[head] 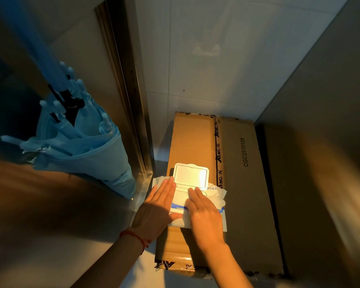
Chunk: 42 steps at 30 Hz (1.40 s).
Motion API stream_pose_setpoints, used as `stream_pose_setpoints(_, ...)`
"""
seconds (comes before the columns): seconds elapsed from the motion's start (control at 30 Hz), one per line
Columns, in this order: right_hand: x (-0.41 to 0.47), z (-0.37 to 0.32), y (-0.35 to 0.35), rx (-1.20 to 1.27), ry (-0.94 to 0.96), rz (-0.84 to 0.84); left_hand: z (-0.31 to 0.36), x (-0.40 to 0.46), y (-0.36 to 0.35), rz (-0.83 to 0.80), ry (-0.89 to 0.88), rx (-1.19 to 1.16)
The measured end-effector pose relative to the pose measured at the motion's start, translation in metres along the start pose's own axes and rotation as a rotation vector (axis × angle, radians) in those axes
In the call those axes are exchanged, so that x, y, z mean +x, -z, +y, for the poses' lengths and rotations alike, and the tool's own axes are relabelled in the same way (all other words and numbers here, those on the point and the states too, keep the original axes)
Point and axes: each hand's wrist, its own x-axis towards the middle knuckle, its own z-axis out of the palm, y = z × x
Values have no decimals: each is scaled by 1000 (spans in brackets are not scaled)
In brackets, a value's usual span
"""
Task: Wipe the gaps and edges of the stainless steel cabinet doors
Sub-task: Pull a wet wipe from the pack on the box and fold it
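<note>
Dim warm light, glare on the open wipes lid (191,175), dark blurred edges, wide-angle bending

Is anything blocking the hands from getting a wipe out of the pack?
Nothing visible. The white wet-wipe pack lies on the brown cardboard box with its hinged lid flipped open. The left hand rests flat on its left side; the right hand lies over the opening.
</note>
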Motion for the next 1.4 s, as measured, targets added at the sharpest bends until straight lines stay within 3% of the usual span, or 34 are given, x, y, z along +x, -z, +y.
stream_pose_setpoints(0.5,4,-5,3,-4,-67,-46,0,-1,-2,-6,3,12)
stream_pose_setpoints(1.4,-1,-3,-5,-66,-6,80,0,-1,-2,-18,13,26)
